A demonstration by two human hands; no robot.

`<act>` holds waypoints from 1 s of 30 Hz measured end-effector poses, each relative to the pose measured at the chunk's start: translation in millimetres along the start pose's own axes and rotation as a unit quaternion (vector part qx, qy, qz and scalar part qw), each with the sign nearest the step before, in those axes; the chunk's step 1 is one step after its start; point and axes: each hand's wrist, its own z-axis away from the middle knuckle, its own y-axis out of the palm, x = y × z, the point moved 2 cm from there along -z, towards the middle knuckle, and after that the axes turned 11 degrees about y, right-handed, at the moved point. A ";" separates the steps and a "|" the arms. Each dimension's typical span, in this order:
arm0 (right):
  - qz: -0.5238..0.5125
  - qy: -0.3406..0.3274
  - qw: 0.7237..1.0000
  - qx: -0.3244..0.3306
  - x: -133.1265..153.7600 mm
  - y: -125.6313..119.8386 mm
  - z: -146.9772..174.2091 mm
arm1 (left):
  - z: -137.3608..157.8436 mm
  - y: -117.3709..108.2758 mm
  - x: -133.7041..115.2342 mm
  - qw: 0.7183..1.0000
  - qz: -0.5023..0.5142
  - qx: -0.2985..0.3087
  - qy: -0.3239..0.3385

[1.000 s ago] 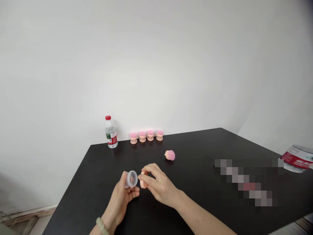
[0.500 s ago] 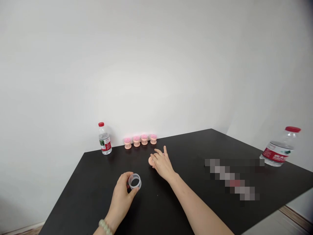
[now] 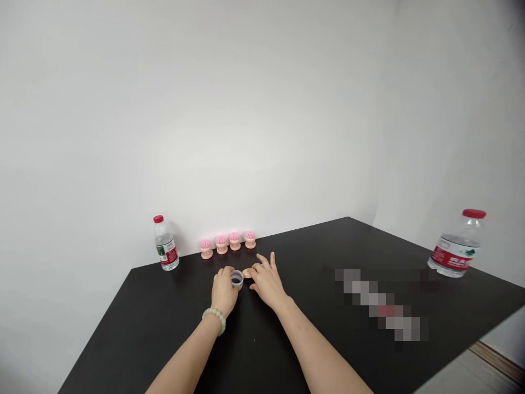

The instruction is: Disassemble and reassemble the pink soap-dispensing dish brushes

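Note:
My left hand (image 3: 223,291), with a pale bead bracelet on its wrist, is closed around a short clear plastic ring (image 3: 237,273). Whether this ring has a bottom cannot be made out. Just to the right, the fingers of my right hand (image 3: 267,282) curl over a small peach scalp brush (image 3: 246,273), its round base facing the ring. Most of that brush is hidden under the hand, while some fingers stick out. Farther back, several scalp brushes (image 3: 221,244) with pink bristles and peach bases stand in a row, bristles up, along the wall.
A red-capped water bottle (image 3: 166,246) stands at the table's back left. Another bottle (image 3: 457,246) is near the right edge. A pixelated strip (image 3: 381,303) covers part of the black table (image 3: 320,251). The white wall (image 3: 262,120) rises behind it.
My left hand has moved forward and right with the clear ring, bringing it close to the brush in my right hand. The view has shifted slightly.

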 end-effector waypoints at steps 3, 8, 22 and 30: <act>-0.006 -0.004 1.000 0.005 0.4 0.3 -0.1 | -6.6 8.3 5.3 1.000 -0.015 0.002 -0.011; -0.015 -0.008 1.000 0.007 1.6 3.0 -1.3 | -13.4 14.7 10.2 1.000 -0.012 0.006 -0.023; -0.062 0.025 0.994 -0.083 0.6 -19.5 11.4 | 43.2 -25.0 1.7 0.995 0.090 -0.005 -0.031; -0.078 0.084 0.988 -0.102 8.9 -48.6 -12.0 | 132.2 -59.2 43.0 0.992 0.094 -0.075 0.041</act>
